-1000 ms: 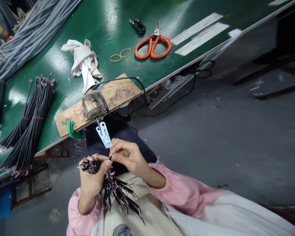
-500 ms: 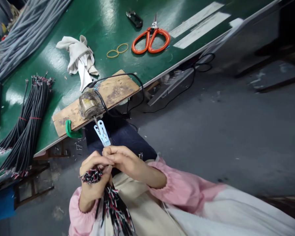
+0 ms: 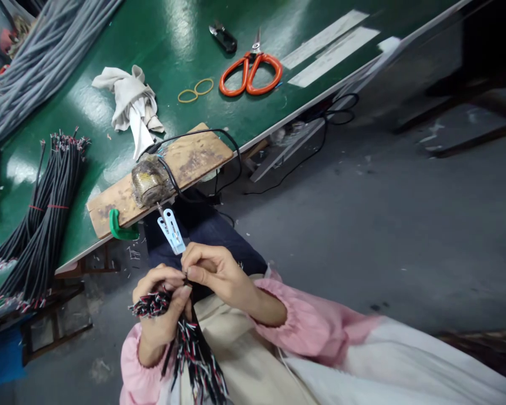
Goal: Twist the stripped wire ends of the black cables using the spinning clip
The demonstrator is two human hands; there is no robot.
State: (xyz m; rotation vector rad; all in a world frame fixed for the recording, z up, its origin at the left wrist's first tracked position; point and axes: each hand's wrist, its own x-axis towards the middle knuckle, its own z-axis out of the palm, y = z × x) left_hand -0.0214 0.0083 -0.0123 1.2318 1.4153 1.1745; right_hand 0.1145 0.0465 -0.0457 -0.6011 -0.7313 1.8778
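Wires (image 3: 152, 304) fill the left hand (image 3: 162, 312), gripped in a bunch. Tips poke out on its left side, and more hang down below it. Just beside, the right hand (image 3: 219, 275) pinches one wire, close under the blue clip (image 3: 172, 232). Past that, a board (image 3: 196, 154) sits at the green surface's (image 3: 202, 62) edge.

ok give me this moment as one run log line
left hand: gripping cables | right hand: fingers bent, close against left hand | clothespin: beside right hand | scissors: on table
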